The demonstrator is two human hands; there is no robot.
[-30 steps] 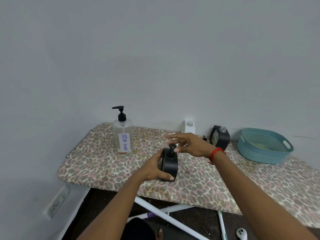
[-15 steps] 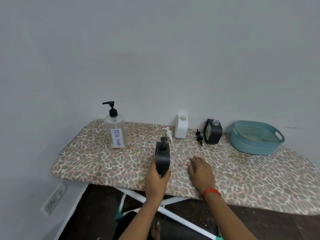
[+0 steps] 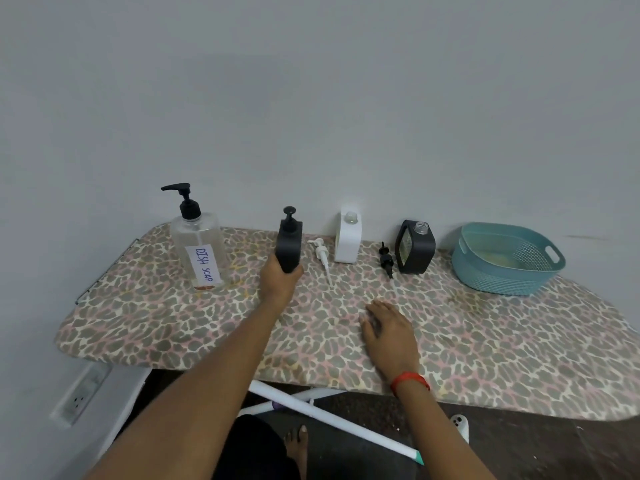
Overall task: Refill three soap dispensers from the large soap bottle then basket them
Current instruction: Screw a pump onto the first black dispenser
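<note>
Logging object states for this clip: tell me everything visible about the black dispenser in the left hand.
The black dispenser is a slim, matte, plastic-looking bottle seen edge-on, its black pump fitted on top. It is upright; the left hand grips its lower end, hiding the base, so contact with the leopard-print board cannot be told. It is between the clear dish soap bottle and a loose white pump.

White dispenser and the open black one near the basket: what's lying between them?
A loose black pump lies between the white dispenser and the open black dispenser, nearer the black one; the head view shows it.
</note>
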